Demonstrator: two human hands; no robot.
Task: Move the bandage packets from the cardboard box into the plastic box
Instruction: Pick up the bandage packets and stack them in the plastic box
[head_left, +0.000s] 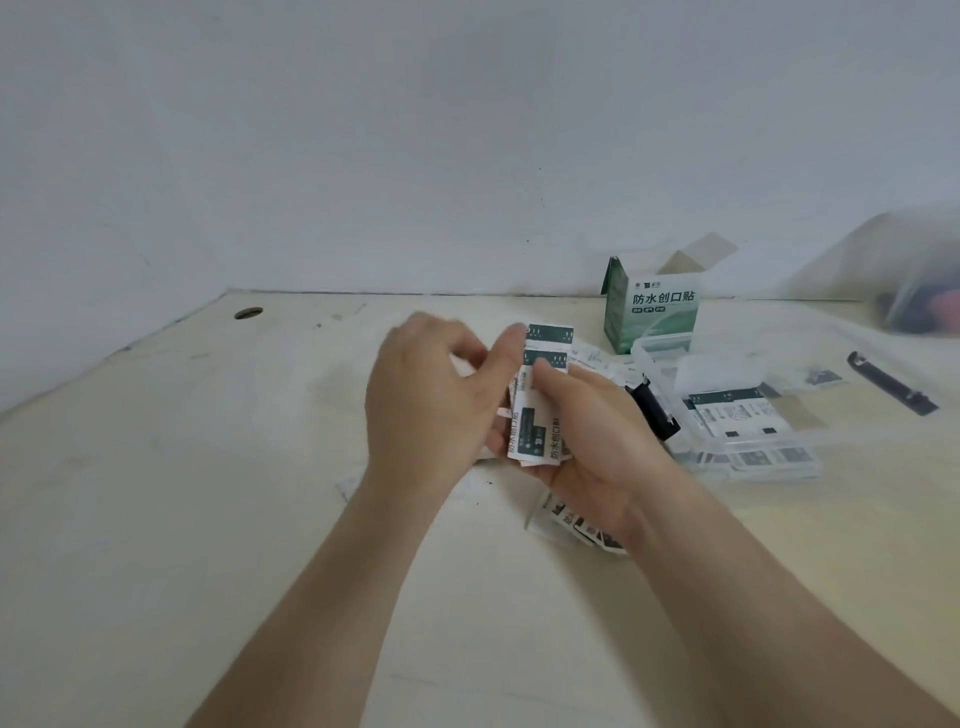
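From where I stand, the left hand (431, 400) and right hand (592, 447) both pinch an uneven stack of bandage packets (535, 415) above the counter (208, 467), left of the open plastic box (662, 344) and the cardboard box (649, 312). The staggered stack looks likely to slide apart and scatter among the stray packets (582, 525) under the right wrist.

A black bar (891, 383) lies on the pale table (208, 467).
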